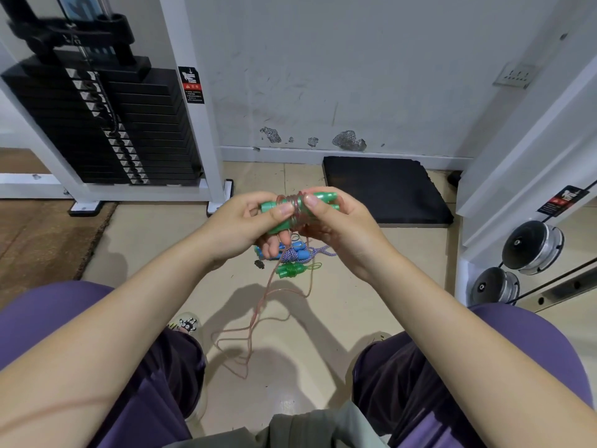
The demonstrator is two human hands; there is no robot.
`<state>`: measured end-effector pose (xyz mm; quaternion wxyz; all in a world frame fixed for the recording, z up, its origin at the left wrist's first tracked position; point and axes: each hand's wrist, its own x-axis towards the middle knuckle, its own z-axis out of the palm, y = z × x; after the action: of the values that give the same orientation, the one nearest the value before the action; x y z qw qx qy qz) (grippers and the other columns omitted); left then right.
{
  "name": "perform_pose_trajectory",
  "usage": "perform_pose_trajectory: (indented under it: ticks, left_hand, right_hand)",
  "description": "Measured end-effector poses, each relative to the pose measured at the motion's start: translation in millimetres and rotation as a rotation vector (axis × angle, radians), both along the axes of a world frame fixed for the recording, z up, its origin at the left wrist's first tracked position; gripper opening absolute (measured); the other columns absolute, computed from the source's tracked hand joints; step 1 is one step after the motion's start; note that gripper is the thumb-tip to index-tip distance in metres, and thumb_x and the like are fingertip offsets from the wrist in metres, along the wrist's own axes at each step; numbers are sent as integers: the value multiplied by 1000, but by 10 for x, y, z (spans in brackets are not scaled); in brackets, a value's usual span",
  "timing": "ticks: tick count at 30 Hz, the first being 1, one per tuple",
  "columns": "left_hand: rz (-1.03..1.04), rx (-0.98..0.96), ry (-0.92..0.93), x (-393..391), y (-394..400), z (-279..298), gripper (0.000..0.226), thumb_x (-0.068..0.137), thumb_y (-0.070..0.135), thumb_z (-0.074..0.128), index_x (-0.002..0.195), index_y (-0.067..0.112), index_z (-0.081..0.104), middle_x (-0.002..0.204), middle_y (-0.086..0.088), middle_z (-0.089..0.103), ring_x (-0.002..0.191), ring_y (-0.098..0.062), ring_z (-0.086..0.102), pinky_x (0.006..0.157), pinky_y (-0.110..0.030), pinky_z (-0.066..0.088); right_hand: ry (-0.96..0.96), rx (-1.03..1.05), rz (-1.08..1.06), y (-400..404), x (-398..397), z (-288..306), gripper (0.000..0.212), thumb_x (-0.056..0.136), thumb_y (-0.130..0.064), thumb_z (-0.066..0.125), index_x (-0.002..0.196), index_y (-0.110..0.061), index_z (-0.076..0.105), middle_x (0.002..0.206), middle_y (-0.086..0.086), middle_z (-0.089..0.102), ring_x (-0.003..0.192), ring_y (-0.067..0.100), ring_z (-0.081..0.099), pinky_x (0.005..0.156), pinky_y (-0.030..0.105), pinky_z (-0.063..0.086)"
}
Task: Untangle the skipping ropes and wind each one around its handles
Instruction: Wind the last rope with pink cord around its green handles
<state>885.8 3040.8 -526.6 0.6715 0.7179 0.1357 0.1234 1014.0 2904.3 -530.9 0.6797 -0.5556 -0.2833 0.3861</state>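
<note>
Fingers (284,211) grip green handles (318,196), pink rope (295,206) wound.

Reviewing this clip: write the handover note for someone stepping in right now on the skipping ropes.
Left hand grips the pair of green handles; right hand holds their other end, thumb by the coils.
Pink rope: several turns wound round those handles; a long slack tail hangs to the floor.
On the floor below: blue-handled rope with its striped cord bunched, and a second green-handled rope.
Left: wind in the pink tail; whether the two floor ropes are finished cannot be told.
</note>
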Motion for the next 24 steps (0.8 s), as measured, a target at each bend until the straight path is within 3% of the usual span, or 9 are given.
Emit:
perform_pose_trajectory:
  ticks: [3,5,7,10,12,17,19,24]
  left_hand:
    - [94,-52,-52,22,6,3,27,91,33,55,96,7,61,66,-13,65,44,-20,55,44,-24,46]
    - [142,-89,-72,31,23,17,31,94,33,53,97,3,60,66,-10,65,44,-18,55,44,-23,46]
    - [181,-105,-76,32,58,31,32,96,33,52,99,2,59,67,-9,65,44,-18,55,44,-23,46]
    - [240,-72,-76,33,70,2,28,99,31,53,96,4,60,65,-8,65,44,-17,55,44,-23,46]
    - [291,-46,-88,44,49,-28,25,100,29,53,94,6,60,64,-9,63,42,-17,53,43,-24,44]
    - [541,8,-122,56,181,-53,24,98,33,58,89,10,59,58,-2,57,42,-11,43,42,-21,35]
    - [583,81,-99,56,225,-81,24,97,33,60,83,14,58,57,-2,57,41,-12,43,42,-21,34]
    - [552,366,17,88,267,-200,28,95,36,61,72,20,55,55,-1,59,40,-14,45,47,-27,36]
  right_hand:
    - [70,35,147,-10,-41,24,39,87,-27,68,118,-7,60,94,14,68,84,27,67,88,37,54]
    - [49,-15,158,1,-56,15,40,85,-20,70,120,-5,59,81,7,63,71,22,61,76,31,52]
    - [-9,-105,142,15,-78,-15,33,88,-10,69,119,-5,59,67,1,50,52,13,44,57,25,42]
    - [-182,-210,110,41,-114,-40,14,96,-13,60,110,-10,62,56,-5,35,44,8,28,45,19,28]
    - [-311,-241,66,64,-122,-39,10,99,-18,56,102,-12,64,51,-9,34,45,8,27,44,20,26]
    - [-633,-374,38,67,-174,-33,27,100,-25,53,76,-17,62,48,-11,40,45,4,32,49,20,28]
    - [-693,-377,50,78,-213,-15,29,99,-26,54,74,-14,60,54,-9,43,48,4,34,51,19,30]
    - [-1008,-360,89,32,-220,53,29,97,-28,57,83,-3,61,60,-2,49,57,13,41,57,32,31]
